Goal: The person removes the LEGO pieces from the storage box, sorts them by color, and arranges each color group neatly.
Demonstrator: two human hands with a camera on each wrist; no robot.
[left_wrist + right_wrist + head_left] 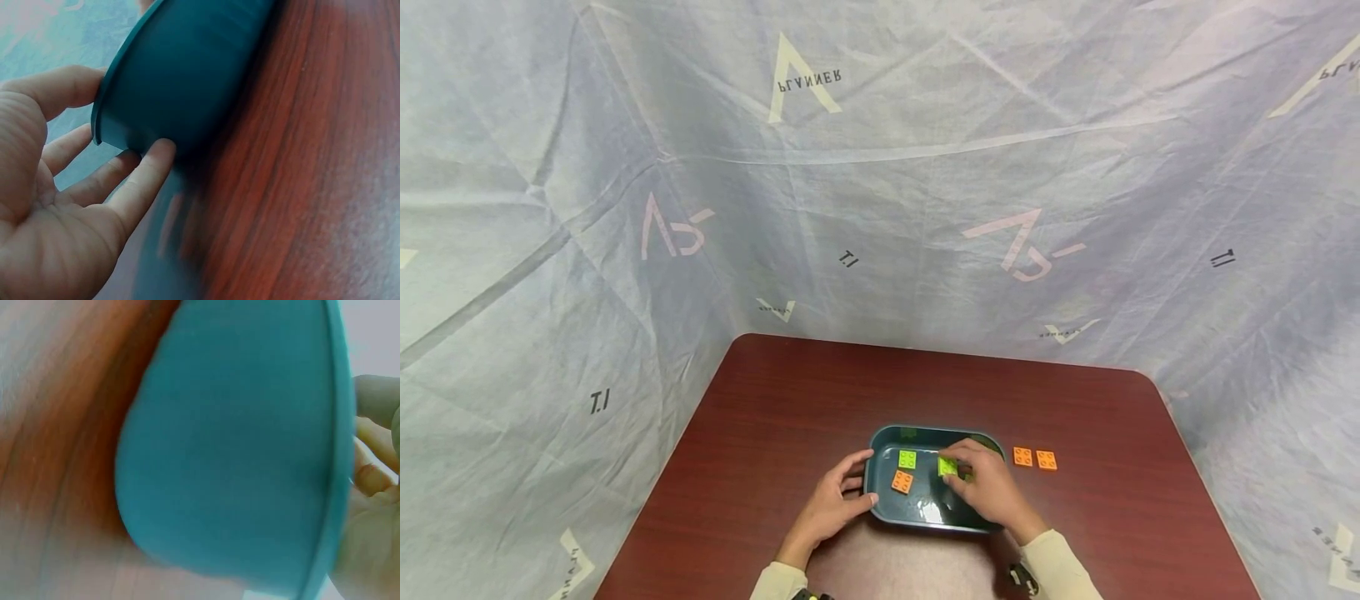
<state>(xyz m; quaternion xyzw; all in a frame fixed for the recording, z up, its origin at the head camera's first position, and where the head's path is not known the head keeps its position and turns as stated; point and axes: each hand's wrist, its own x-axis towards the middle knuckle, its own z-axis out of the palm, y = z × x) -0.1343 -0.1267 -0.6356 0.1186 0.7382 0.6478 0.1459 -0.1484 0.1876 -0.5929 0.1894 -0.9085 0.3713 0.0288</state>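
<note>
Green block (947,466) sat pinched between thumb and fingertips of the right hand (988,483), just right of the middle of a dark teal tray (891,507); whether it touched the tray floor could not be told. Its studded face pointed up and 1 edge faced the left hand (833,502); the fingers covered part of it, leaving any long axis uncertain. The tray's long axis ran from the left fingers, spread wide against its end wall, to beneath the right hand. Left of the pinching fingertips, a stretch of tray floor led to 1 loose green block (907,459) and, nearer the person, 1 loose orange block (902,482), set askew. The far rim stood just beyond those fingertips. Past the right knuckles, 2 orange blocks (1022,457) lay side by side on the red-brown tabletop (775,400).
</note>
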